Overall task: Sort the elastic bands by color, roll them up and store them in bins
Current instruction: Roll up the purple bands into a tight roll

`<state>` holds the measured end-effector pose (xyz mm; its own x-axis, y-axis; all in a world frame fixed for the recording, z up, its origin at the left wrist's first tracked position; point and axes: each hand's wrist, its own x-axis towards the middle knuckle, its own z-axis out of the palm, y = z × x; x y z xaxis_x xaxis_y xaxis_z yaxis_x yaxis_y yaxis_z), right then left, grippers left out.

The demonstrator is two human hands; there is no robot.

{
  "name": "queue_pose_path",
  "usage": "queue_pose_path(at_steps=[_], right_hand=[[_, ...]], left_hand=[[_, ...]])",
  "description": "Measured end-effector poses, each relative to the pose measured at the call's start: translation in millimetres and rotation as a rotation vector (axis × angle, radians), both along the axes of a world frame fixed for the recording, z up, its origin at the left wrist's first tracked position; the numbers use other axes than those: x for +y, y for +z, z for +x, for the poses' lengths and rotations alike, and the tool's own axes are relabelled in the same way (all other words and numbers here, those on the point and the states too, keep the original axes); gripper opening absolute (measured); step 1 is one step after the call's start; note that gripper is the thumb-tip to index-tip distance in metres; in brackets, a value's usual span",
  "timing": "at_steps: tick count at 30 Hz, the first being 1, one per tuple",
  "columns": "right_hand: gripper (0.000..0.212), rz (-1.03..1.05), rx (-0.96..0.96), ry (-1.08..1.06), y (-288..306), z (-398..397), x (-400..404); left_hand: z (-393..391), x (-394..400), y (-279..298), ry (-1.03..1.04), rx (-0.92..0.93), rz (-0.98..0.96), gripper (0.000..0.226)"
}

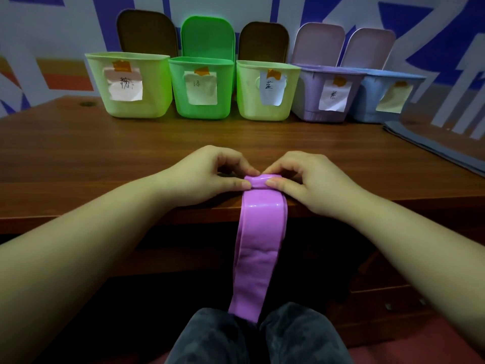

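Both hands, the left hand [210, 174] and right hand [309, 179], pinch the rolled end of a wide purple elastic band [259, 248] at the near edge of the brown wooden table [105, 153]. Its loose length hangs down to the lap. Five labelled plastic bins [202, 90] stand in a row at the back.

Five open plastic bins stand in a row: two pale yellow-green [131, 88] [266, 91], one bright green [201, 89], one purple [324, 94], one light blue [385, 97]. Each bin carries one taped paper label, five in all [125, 85]. One wide purple elastic band [258, 248] and two bare hands [207, 174] [312, 179] are in view.
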<state>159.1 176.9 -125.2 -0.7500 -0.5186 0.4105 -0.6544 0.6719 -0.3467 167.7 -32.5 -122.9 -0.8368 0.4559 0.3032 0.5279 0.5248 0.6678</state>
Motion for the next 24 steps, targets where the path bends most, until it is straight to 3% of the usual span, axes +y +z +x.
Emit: queue_pose_path(at_steps=[4, 7, 10, 13, 19, 22, 24], right_hand=[[0.01, -0.109, -0.073, 0.057, 1, 2, 1], [0.019, -0.214, -0.122, 0.078, -3, 5, 3], [0.022, -0.318, -0.194, 0.059, -6, 7, 2], [0.023, -0.36, -0.228, 0.063, -7, 9, 1], [0.02, -0.341, -0.158, 0.036, -10, 12, 0], [0.018, -0.346, -0.084, 0.041, -14, 12, 2], [0.018, -0.354, -0.055, 0.039, -17, 13, 3]], left_hand=[[5, -1, 0, 0.018, 0.174, -0.089, 0.025], [10, -1, -3, 0.0, 0.354, -0.172, 0.02], [16, -3, -6, 0.006, 0.415, -0.199, 0.019], [22, 2, -5, 0.053, 0.332, -0.107, 0.025], [6, 16, 11, 0.136, 0.043, -0.071, 0.005], [6, 15, 10, 0.091, -0.028, -0.088, 0.029], [8, 16, 9, 0.111, -0.013, -0.126, 0.022]])
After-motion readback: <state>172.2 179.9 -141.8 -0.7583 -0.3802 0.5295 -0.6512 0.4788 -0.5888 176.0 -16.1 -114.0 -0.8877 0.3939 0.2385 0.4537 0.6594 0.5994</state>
